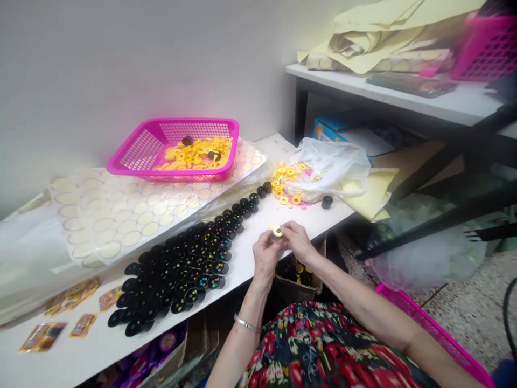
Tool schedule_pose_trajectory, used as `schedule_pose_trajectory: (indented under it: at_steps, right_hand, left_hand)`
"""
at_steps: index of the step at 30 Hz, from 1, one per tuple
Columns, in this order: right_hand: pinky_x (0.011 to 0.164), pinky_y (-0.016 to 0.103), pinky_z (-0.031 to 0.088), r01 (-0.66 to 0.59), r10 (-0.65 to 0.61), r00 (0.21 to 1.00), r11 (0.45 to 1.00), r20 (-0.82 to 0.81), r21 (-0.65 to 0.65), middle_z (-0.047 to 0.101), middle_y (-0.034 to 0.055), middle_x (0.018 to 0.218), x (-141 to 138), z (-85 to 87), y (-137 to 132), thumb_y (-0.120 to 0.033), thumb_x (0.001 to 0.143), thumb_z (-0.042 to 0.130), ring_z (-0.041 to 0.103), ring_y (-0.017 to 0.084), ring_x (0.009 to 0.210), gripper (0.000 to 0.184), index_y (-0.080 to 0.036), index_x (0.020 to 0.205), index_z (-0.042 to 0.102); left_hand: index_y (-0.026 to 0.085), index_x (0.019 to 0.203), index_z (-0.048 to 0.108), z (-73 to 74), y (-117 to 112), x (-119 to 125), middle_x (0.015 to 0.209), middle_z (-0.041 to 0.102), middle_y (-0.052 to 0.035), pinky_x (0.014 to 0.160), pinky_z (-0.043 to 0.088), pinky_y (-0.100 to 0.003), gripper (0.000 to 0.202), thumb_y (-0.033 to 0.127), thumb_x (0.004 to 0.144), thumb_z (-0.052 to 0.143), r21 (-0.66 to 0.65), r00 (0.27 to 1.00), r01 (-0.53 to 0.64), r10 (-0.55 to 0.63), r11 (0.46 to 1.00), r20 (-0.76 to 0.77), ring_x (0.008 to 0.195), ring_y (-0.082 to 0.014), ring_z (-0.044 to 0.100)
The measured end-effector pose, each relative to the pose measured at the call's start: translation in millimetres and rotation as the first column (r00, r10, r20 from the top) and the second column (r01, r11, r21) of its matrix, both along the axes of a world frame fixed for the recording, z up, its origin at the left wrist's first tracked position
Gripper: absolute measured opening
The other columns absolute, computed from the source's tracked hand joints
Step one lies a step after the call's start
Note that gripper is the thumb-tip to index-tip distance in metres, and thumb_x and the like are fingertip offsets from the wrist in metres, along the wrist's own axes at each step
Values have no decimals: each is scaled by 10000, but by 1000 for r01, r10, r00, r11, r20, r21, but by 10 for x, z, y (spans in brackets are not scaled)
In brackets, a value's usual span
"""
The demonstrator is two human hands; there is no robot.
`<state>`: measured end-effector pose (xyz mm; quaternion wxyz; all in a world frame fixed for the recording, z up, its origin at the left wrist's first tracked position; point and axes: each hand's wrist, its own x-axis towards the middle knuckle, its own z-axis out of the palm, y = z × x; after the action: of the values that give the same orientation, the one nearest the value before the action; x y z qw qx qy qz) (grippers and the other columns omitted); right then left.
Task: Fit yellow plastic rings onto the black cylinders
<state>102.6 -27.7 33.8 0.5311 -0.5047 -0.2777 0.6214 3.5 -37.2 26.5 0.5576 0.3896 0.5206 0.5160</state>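
Observation:
Both hands meet above the front edge of the white table (258, 242). A small yellow ring-shaped plastic piece (277, 231) with a dark centre is pinched between them. My left hand (265, 256) grips it from the left, and the fingertips of my right hand (297, 241) close on its right side. Just beyond lie loose yellow ring pieces (283, 186) with tabs. To the left, several rows of small black round caps (177, 269) with coloured specks inside spread along the table. One black cap (327, 202) stands apart on the right.
A pink basket (172, 174) of yellow pieces rests on sheets printed with circles (133, 215). A white plastic bag (335, 164) sits at the back right. Below my hands is an open box (297, 291) with black and yellow pieces. A shelf (388, 97) rises on the right.

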Motion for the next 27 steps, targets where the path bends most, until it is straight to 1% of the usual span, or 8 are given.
schedule_pose_trajectory:
  at_steps: [5,8,10,13,16,19,25,27]
  right_hand:
    - [377,201,410,-8,9,1000,1000,8,-23,530,-55,559,25,136,-159,-329,642,631,489,76,413,217,-169,723,507]
    - [373,182,395,-39,38,999,999,17,14,549,-38,563,126,183,-301,-415,682,625,492,70,417,276,-159,731,532]
    - [360,165,361,-15,14,999,999,38,44,527,-34,514,231,189,-399,-487,733,580,461,59,398,344,-146,704,554]
    - [364,152,345,16,-16,1000,1000,24,23,529,-23,517,410,171,-539,-510,745,585,449,49,412,392,-125,670,579]
    - [459,188,456,-167,158,966,986,-207,-28,592,7,655,578,133,-669,-495,704,648,546,86,542,383,-116,739,607]
    - [558,264,520,-361,346,848,932,-402,42,607,15,709,732,82,-780,-488,648,702,590,125,627,419,-114,813,611]
    - [553,219,474,-507,520,810,853,-270,122,627,15,724,994,36,-875,-332,512,802,579,109,601,461,-93,864,624]
    - [595,228,473,-550,564,796,826,-220,126,640,12,739,1043,68,-874,-243,454,813,592,120,635,478,-94,869,626]
  left_hand:
    - [147,911,663,-6,-59,22,705,586,17,618,452,-215,386,222,538,724,51,992,73,-67,996,-109,637,-95,524]
    - [158,882,680,54,-126,-1,794,593,-7,700,463,-246,377,245,525,765,99,985,123,-109,987,-137,730,-120,540]
    - [171,875,692,112,-186,-39,861,593,-25,795,453,-277,366,243,528,784,154,966,221,-195,963,-167,830,-145,543]
    - [198,915,701,186,-270,-86,968,584,-50,931,402,-328,381,235,546,792,221,888,455,-420,862,-187,985,-186,520]
    - [225,981,693,224,-327,-78,1071,573,-73,1026,329,-386,430,248,562,791,234,789,615,-581,753,-201,1144,-234,450]
    - [239,1002,689,266,-373,-20,1156,550,-81,1053,296,-418,445,277,570,789,203,710,703,-654,682,-260,1234,-266,375]
    - [228,995,689,480,-485,139,945,649,-68,1072,251,-427,326,289,675,713,175,494,864,-729,472,-474,1223,-259,374]
    - [230,1007,684,540,-512,183,972,646,-68,1061,267,-422,313,296,702,688,164,446,889,-727,428,-522,1196,-257,400]
